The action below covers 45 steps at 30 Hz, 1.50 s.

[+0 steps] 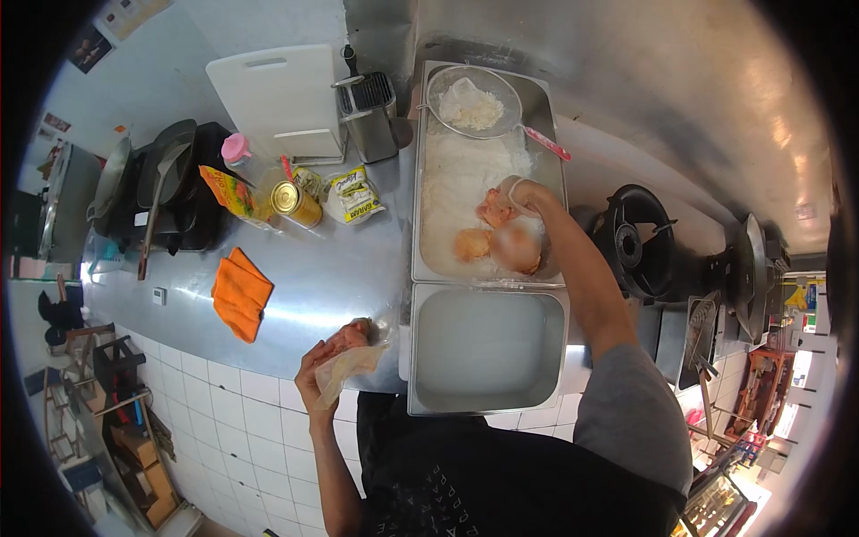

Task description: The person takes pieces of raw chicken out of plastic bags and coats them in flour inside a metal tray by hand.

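Observation:
My left hand (314,368), over the front edge of the steel counter, holds what looks like a piece of raw chicken (349,337). A translucent plastic sheet or glove (349,369) hangs from the same hand. My right hand (530,194), with thin plastic about it, reaches into a steel pan of white flour (449,174). Its fingers are on a pinkish raw chicken piece (494,208); their grip is partly hidden. Beside it in the flour lie a yellowish chicken piece (472,245) and a larger, blurred one (515,247).
A flour-dusted strainer (474,101) rests across the pan's far end. Nearest me stands a steel pan of cloudy liquid (490,349). Leftward are an orange cloth (241,295), a can (295,203), a seasoning packet (356,194) and a knife block (369,121). A gas burner (631,241) stands right.

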Motion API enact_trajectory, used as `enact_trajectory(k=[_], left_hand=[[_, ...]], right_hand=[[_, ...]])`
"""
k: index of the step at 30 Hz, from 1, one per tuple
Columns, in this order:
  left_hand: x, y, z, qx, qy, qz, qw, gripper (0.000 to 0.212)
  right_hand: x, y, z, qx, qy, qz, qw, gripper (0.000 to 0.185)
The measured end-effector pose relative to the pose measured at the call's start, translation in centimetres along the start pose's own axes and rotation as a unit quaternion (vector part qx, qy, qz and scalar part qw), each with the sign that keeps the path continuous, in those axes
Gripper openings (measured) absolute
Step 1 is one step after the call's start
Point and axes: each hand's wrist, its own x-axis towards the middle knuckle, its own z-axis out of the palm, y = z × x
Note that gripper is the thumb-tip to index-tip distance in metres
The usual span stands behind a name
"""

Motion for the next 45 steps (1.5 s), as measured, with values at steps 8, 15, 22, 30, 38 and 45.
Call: enact_trajectory(k=[8,15,22,30,38,45], left_hand=[[0.3,-0.1,-0.1,0.034,-0.003,0.001,0.999,0.032],[0.6,-0.1,-0.2,0.039,-0.012,0.029,0.999,0.027],[0.5,-0.4,-0.4,0.032,0.000,0.017,0.999,0.027],[-0.1,0.1,0.0,-0.010,0.009,-0.005,1.000,0.028],[-0.1,0.8,-0.1,0.041,-0.006,0.010,0.999,0.032],[-0.7,2.3,0.7,0.000,0.018,-0.027,0.999,0.033]], right_hand=[[-2.4,-0.9,-0.2,-0.094,0.077,-0.019,0.992,0.020],[-1.9,-2.0,0.4,-0.293,0.143,-0.025,0.945,0.030],[-1.3,-4.0,1.9,-0.332,0.189,0.020,0.924,0.060],[-0.8,-4.5,0.9,-0.390,0.165,-0.013,0.906,0.043],[-1.5,-6.5,2.1,-0.462,0.131,-0.034,0.877,0.041],[-2.4,-8.8,3.1,-0.525,0.072,-0.020,0.847,0.052]])
